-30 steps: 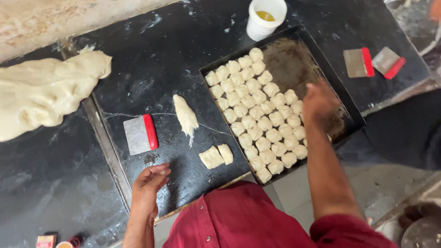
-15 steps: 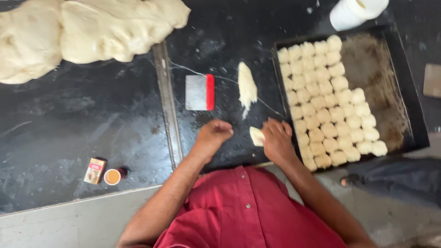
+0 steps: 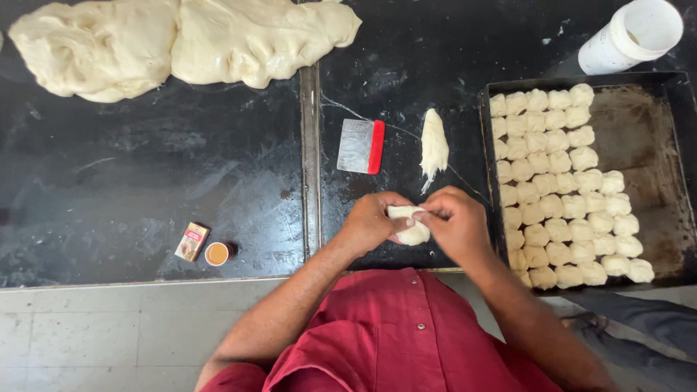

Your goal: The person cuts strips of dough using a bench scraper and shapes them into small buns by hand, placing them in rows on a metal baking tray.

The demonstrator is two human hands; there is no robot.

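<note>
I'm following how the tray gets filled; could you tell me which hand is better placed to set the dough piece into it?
The right hand, probably: it grips the dough piece together with the left hand, but lies beside the tray of dough balls.

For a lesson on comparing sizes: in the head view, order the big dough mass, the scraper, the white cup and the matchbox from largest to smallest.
1. big dough mass
2. white cup
3. scraper, close to the cup, so unsure
4. matchbox
</note>
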